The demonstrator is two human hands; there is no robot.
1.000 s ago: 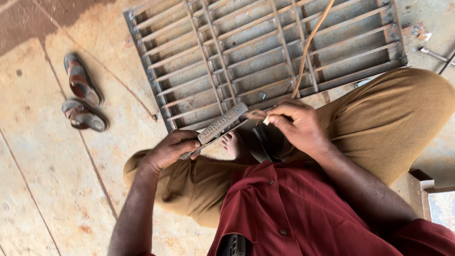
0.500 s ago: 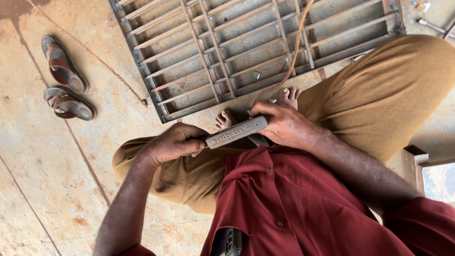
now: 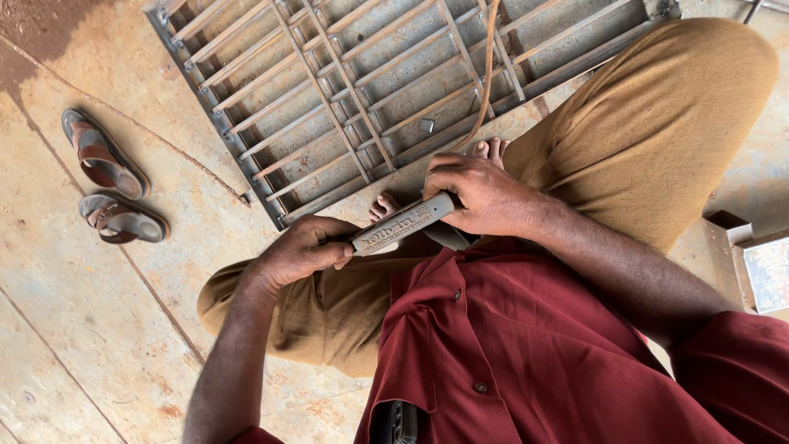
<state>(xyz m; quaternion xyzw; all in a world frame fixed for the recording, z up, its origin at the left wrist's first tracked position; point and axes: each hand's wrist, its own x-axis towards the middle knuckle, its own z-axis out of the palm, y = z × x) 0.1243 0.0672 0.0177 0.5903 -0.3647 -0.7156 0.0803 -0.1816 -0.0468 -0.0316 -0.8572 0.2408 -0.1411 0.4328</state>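
Observation:
I sit on the floor in tan trousers and a dark red shirt, bare toes showing. A grey metal bar-shaped tool point(image 3: 403, 224) with raised lettering lies across my lap between both hands. My left hand point(image 3: 300, 251) is closed around its lower left end. My right hand point(image 3: 485, 193) grips its upper right end, fingers curled over it. A metal grille point(image 3: 362, 90) of welded bars lies flat on the floor just beyond my feet.
A thin rod or cable point(image 3: 487, 66) runs down over the grille toward my feet. A small nut point(image 3: 426, 126) lies inside the grille. A pair of sandals point(image 3: 111, 177) sits at the left. A box point(image 3: 752, 263) stands at the right edge.
Both hands have drawn the tool closer to my body and it now lies more level. My right hand has closed fully over its end. The view has shifted slightly.

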